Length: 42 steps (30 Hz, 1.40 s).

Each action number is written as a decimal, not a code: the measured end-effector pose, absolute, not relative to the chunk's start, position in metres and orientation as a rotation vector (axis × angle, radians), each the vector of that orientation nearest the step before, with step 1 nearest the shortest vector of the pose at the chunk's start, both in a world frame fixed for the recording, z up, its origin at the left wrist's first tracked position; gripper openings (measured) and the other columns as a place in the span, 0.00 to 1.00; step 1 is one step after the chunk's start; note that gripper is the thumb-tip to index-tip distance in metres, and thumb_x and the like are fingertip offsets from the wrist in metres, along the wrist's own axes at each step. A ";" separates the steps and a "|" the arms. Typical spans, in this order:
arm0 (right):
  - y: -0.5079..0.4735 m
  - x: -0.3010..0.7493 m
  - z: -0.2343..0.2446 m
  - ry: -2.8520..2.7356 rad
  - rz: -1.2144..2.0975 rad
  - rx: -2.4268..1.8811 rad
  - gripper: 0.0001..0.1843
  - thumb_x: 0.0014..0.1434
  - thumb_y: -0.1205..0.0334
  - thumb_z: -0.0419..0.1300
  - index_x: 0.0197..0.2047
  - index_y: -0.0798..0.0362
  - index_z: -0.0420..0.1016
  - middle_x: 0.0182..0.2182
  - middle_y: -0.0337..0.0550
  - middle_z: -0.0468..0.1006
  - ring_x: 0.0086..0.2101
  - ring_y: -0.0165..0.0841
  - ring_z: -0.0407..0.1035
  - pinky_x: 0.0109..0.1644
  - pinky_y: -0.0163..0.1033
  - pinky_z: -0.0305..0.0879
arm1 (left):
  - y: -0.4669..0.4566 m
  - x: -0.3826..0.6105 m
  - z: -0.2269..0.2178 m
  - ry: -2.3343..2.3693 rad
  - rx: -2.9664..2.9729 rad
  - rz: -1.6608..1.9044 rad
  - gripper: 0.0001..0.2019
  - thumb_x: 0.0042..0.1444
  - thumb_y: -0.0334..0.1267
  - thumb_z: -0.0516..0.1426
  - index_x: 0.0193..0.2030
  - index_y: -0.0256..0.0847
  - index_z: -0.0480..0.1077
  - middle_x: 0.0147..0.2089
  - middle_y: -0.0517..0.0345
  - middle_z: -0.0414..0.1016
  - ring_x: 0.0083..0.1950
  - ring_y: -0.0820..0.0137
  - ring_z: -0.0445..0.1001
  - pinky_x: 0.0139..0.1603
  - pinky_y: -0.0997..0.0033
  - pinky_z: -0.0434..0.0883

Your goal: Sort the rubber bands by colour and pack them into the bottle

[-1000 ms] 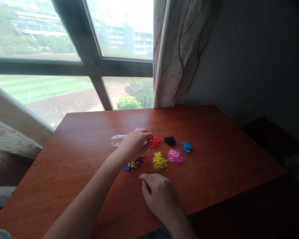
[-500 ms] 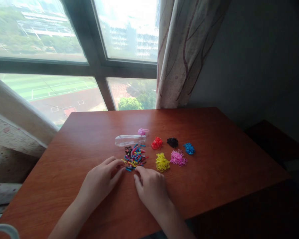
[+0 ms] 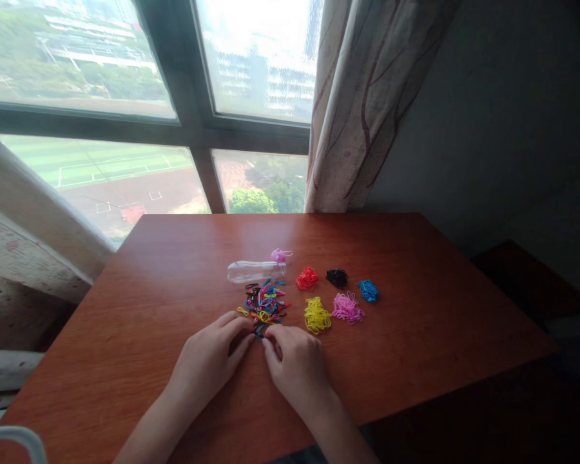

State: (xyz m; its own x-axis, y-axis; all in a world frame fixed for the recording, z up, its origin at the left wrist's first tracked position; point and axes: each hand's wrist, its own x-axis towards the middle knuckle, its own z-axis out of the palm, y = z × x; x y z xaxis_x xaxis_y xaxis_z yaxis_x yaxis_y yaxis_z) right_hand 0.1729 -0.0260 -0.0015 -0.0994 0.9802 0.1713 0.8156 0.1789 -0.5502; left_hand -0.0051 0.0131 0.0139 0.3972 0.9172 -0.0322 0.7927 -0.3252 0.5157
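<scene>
A mixed pile of small coloured rubber bands [image 3: 265, 299] lies on the brown table in front of me. At its near edge my left hand [image 3: 217, 351] has thumb and forefinger closed at the tips on a dark rubber band. Just to the right, my right hand [image 3: 297, 364] is curled, its thumb and forefinger pinched at a black rubber band [image 3: 259, 334] between the two hands. The fingertips partly hide these bands. To the right lie sorted heaps: yellow bands [image 3: 317, 316], pink bands [image 3: 348, 308], red bands [image 3: 307, 278], black bands [image 3: 337, 278] and blue bands [image 3: 368, 290].
A clear plastic bottle [image 3: 254, 271] lies on its side behind the mixed pile, with a pink cap [image 3: 279, 255] by its mouth. The wooden table [image 3: 415, 361] stands against a window with curtains [image 3: 352, 129]. A white curved object [image 3: 22, 438] shows at lower left.
My left hand has moved right, closer to my right hand, and its fingertips have closed at the near edge of the mixed pile. The camera view has shifted slightly.
</scene>
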 end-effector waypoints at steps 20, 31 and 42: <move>-0.024 0.174 -0.001 -1.966 0.441 -1.672 0.04 0.62 0.67 0.59 0.36 0.48 0.74 0.29 0.36 0.79 0.30 0.31 0.71 0.34 0.33 0.54 | 0.011 -0.002 0.015 1.437 2.205 0.422 0.09 0.62 0.42 0.53 0.37 0.47 0.74 0.41 0.61 0.78 0.40 0.68 0.76 0.39 0.72 0.69; -0.034 0.179 -0.003 -1.930 0.480 -1.664 0.07 0.60 0.70 0.58 0.32 0.50 0.72 0.27 0.36 0.77 0.29 0.30 0.69 0.33 0.34 0.52 | 0.011 -0.004 0.016 1.436 2.188 0.409 0.10 0.63 0.41 0.52 0.40 0.48 0.74 0.45 0.60 0.78 0.42 0.67 0.77 0.43 0.71 0.71; -0.040 0.214 0.007 -1.609 0.610 -1.589 0.08 0.61 0.62 0.57 0.33 0.50 0.77 0.20 0.34 0.69 0.22 0.28 0.63 0.27 0.32 0.55 | 0.011 -0.002 0.016 1.452 2.228 0.383 0.09 0.63 0.43 0.52 0.39 0.48 0.73 0.43 0.61 0.78 0.41 0.68 0.77 0.39 0.73 0.70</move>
